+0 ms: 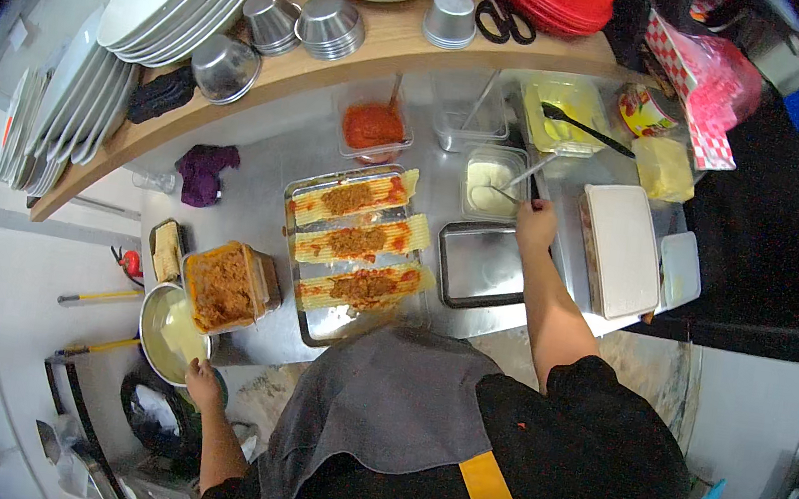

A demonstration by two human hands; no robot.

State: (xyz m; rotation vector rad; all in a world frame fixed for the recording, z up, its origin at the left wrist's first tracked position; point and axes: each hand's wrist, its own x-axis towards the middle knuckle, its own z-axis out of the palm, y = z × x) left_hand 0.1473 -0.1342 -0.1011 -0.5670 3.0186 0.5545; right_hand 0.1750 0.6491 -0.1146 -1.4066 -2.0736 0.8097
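Observation:
My left hand [203,385] closes over the near rim of a round metal bowl [144,329] holding pale liquid and a flat pale piece. My right hand [536,225] is closed round a thin utensil with a dark handle [535,186], beside a clear tub of white sauce [496,176]; its lower end is hard to make out. Between my hands lies a metal tray [313,327] bearing three ridged pasta sheets [319,245] topped with red sauce and brown minced filling. A plastic tub of minced filling [225,289] stands between the bowl and the tray.
An empty-looking metal tray [481,265] sits right of the pasta. Behind are tubs of red sauce [373,127] and yellow spread [564,110]. A white-lidded box [622,249] stands at right. Above runs a wooden shelf [374,56] with plates, metal cups and scissors [502,23].

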